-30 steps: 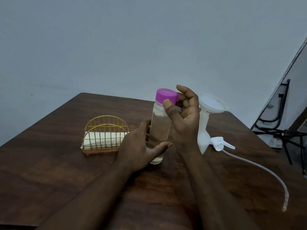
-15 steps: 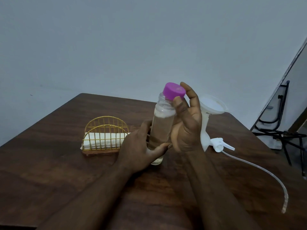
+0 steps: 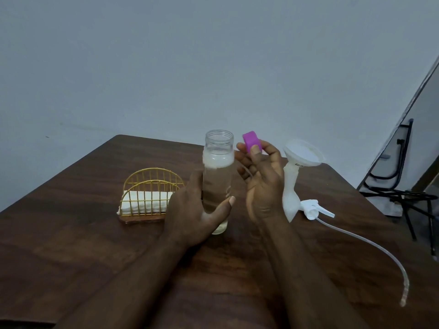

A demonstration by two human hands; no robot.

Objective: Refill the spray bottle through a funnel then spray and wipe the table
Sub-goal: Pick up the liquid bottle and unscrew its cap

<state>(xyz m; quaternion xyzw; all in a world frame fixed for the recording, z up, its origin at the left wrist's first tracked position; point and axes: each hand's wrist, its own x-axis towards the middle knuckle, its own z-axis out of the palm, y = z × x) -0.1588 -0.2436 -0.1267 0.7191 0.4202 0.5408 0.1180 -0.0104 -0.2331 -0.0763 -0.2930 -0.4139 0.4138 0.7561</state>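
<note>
Head view: only cam, looks fwd and down over the table [image 3: 71,233].
Clear bottle [image 3: 217,176]: upright at table centre, mouth open, clear liquid up to approx. the shoulder; base looks to be on the wood.
Left hand [image 3: 194,210]: fingers and thumb wrapped round the lower half of the clear bottle.
Right hand [image 3: 261,176]: at 3 o'clock of the bottle mouth, just beside it; pinches the purple cap [image 3: 252,141] betw. thumb and fingertips, palm facing the cam.
Spray bottle [image 3: 291,195]: white, stands at 3 o'clock of the clear bottle, beyond the right hand; funnel [image 3: 303,153] sits in its neck.
Spray head [image 3: 313,208]: lies on the table at 4 o'clock of the spray bottle, its tube [image 3: 370,245] curving twd 5 o'clock.
Napkin rack [image 3: 152,191]: gold wire, at 9 o'clock, with white napkins [image 3: 145,204] inside.
Handling, clear bottle: prob. heavy w/ liquid, smooth and hard, could slip; hold mid-body, tilt slowly.
Handling, spray bottle: prob. light and top-heavy under the funnel; steady its waist while pouring.
Handling, funnel: thin plastic, loose fit likely; don't knock the rim.
</note>
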